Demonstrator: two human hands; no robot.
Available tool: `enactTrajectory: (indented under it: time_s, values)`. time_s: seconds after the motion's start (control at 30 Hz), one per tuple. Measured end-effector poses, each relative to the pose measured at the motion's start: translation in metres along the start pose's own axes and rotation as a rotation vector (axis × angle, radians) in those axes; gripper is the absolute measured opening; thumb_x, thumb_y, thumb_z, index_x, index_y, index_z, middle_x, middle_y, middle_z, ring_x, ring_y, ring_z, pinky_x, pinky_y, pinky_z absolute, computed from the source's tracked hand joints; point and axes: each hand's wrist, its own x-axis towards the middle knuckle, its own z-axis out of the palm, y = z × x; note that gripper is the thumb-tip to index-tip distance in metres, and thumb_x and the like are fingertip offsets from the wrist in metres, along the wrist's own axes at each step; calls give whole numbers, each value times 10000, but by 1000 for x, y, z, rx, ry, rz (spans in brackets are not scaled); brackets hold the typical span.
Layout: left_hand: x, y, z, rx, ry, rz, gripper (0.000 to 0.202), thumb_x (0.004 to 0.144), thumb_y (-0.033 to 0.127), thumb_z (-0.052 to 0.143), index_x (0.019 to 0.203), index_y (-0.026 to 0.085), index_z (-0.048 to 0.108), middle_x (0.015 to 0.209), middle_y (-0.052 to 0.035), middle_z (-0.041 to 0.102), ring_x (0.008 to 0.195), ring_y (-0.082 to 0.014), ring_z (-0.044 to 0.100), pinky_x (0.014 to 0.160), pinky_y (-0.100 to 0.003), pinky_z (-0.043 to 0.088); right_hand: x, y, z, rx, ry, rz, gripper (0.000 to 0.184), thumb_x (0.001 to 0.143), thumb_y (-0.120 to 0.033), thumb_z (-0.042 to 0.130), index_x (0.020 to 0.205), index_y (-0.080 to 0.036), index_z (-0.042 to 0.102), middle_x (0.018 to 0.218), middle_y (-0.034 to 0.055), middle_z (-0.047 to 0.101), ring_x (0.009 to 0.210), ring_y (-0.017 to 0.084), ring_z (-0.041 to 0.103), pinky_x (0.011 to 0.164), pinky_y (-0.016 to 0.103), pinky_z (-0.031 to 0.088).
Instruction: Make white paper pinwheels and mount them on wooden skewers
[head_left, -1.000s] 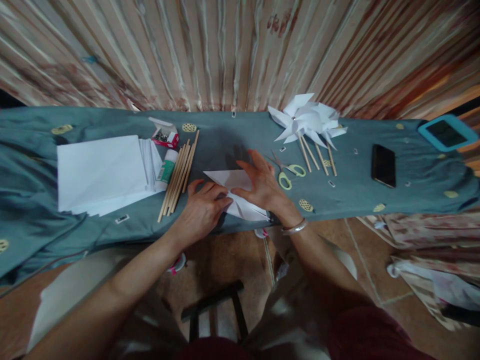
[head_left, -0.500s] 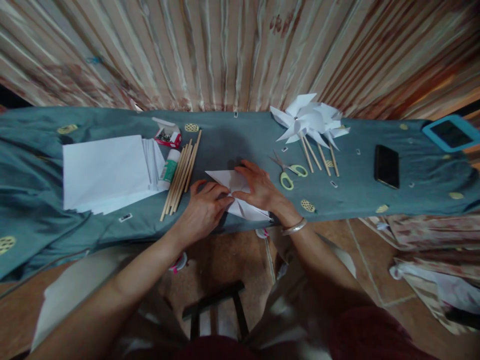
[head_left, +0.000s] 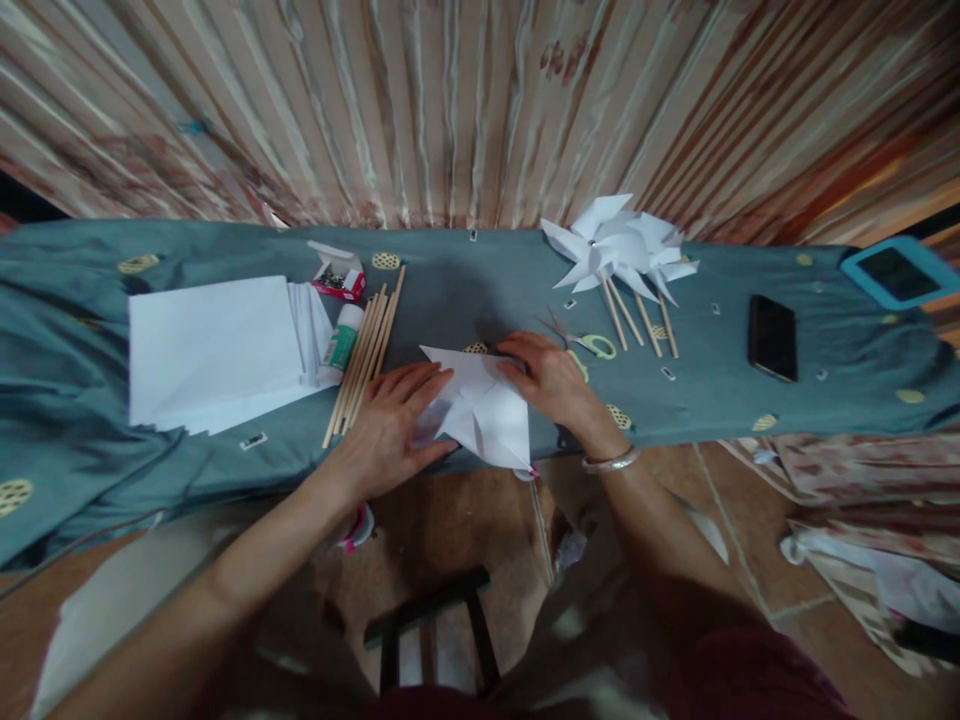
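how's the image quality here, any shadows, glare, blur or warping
All in the head view: dim light overall; a soft shadow on the cloth beyond the folded paper; curtain folds fan outward, suggesting wide-angle distortion; bracelet glints; glue stick label too soft to read.

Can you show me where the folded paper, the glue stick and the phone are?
Folded paper (head_left: 491, 408): head view, near the sheet's middle.
Glue stick (head_left: 341, 345): head view, on its green label.
Phone (head_left: 773, 338): head view, on its dark face.

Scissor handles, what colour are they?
The scissor handles are pale yellow-green, best seen in the head view.
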Motion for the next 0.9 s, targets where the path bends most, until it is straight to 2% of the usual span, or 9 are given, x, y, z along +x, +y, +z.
enactTrajectory:
  time_s: [0.07, 0.23, 0.43, 0.57, 0.63, 0.77, 0.83, 0.9]
  values:
    - [-5, -3, -1, -2, -42, -31, 825, 758, 393, 740, 1459, 169, 366, 1466, -184, 459, 1338, -366, 422, 1071, -556, 370, -7, 3, -3, 39, 24, 10, 282, 910, -275, 544, 1110, -157, 704, 1182, 122, 691, 1129, 270, 627, 1010, 414, 480]
    - [-9, -4, -2, -52, -68, -61, 819, 788, 228, 659, 1503, 228, 261, 1535, -136, 375, 1376, -306, 415, 1117, -500, 385, -22, 6, -9, 129, 48, 57, 273, 912, -287, 544, 1098, -170, 707, 1168, 117, 704, 1104, 253, 652, 982, 402, 503]
    - [11, 0, -3, -66, -45, -38, 789, 800, 98, 532, 1513, 220, 218, 1571, -117, 315, 1411, -256, 388, 1147, -432, 381, -31, 7, -18, 162, 66, 117, 242, 903, -271, 557, 1057, -170, 714, 1077, 98, 736, 901, 221, 699, 850, 359, 542]
    - [29, 2, -3, -7, -26, -21, 800, 777, 21, 460, 1515, 212, 218, 1594, -113, 271, 1433, -241, 353, 1158, -412, 366, -37, 11, -22, 151, 94, 165, 236, 897, -279, 564, 1040, -189, 727, 1049, 82, 756, 875, 217, 707, 823, 338, 543]
    - [40, 0, -3, 24, -2, -3, 804, 768, 0, 432, 1517, 200, 218, 1600, -127, 253, 1443, -249, 332, 1157, -430, 363, -41, 12, -23, 151, 101, 181, 236, 896, -289, 563, 1036, -199, 731, 1036, 74, 764, 866, 217, 711, 810, 335, 544]
    - [58, -7, -3, 79, 72, 18, 794, 766, -7, 416, 1516, 175, 229, 1599, -153, 243, 1462, -310, 273, 1160, -531, 318, -47, 13, -27, 142, 91, 198, 234, 902, -299, 560, 1014, -198, 740, 997, 70, 773, 808, 216, 717, 758, 326, 546]
    - [61, -9, -3, 89, 115, -1, 784, 765, -8, 417, 1510, 169, 248, 1593, -157, 255, 1449, -330, 291, 1153, -560, 310, -49, 12, -29, 126, 83, 203, 223, 905, -300, 561, 990, -204, 743, 950, 64, 776, 773, 215, 713, 734, 324, 547]
    - [59, -9, -4, 75, 161, -13, 749, 784, 0, 412, 1501, 171, 275, 1578, -154, 288, 1433, -323, 319, 1149, -561, 312, -52, 10, -32, 99, 104, 182, 216, 910, -300, 560, 989, -205, 737, 945, 72, 772, 824, 230, 710, 779, 348, 549]
